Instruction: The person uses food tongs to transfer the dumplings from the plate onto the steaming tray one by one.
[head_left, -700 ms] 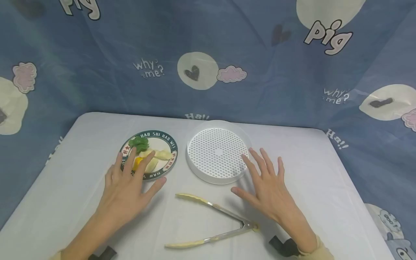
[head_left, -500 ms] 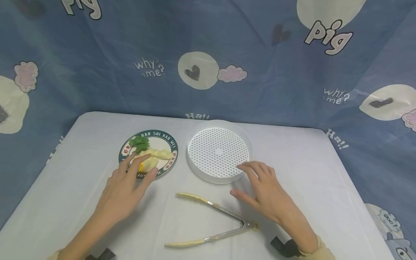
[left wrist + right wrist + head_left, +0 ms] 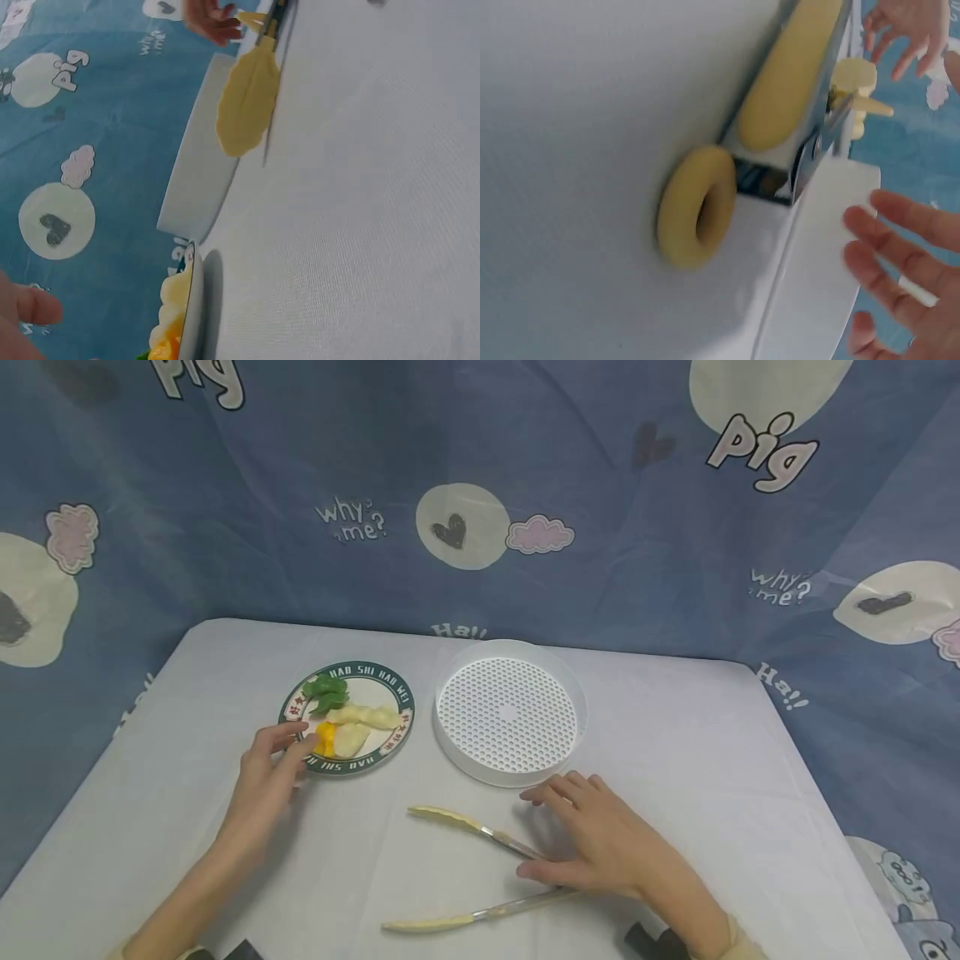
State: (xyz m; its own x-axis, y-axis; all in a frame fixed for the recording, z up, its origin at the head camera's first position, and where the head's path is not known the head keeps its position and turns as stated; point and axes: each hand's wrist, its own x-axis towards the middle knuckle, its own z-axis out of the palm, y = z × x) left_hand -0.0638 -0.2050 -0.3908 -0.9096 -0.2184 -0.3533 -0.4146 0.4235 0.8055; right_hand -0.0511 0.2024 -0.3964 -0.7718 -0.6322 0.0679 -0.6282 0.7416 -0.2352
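My left hand (image 3: pixel 258 777) is at the near left rim of a round plate (image 3: pixel 405 693) with a green lettered border. Its fingers overlap the rim in the head view, and they grip nothing. Pale dumpling-shaped pieces (image 3: pixel 365 717), a yellow piece (image 3: pixel 325 739) and green leaves (image 3: pixel 327 692) lie on the plate. My right hand (image 3: pixel 600 843) hovers over the hinge end of spread tongs (image 3: pixel 498 910), fingers loosely bent and holding nothing. In the right wrist view, the tongs' yellow ring (image 3: pixel 697 206) shows beside the metal hinge, apart from the fingers.
A white round steamer tray (image 3: pixel 506 718) with a perforated base stands right of the plate, just beyond my right fingertips. White cloth covers the table (image 3: pixel 712 760). A blue printed curtain (image 3: pixel 600 593) hangs behind the far edge.
My left hand has drawn back from over the food to the plate's left rim. My right hand has moved nearer and lower, from beside the tray to over the tongs' hinge.
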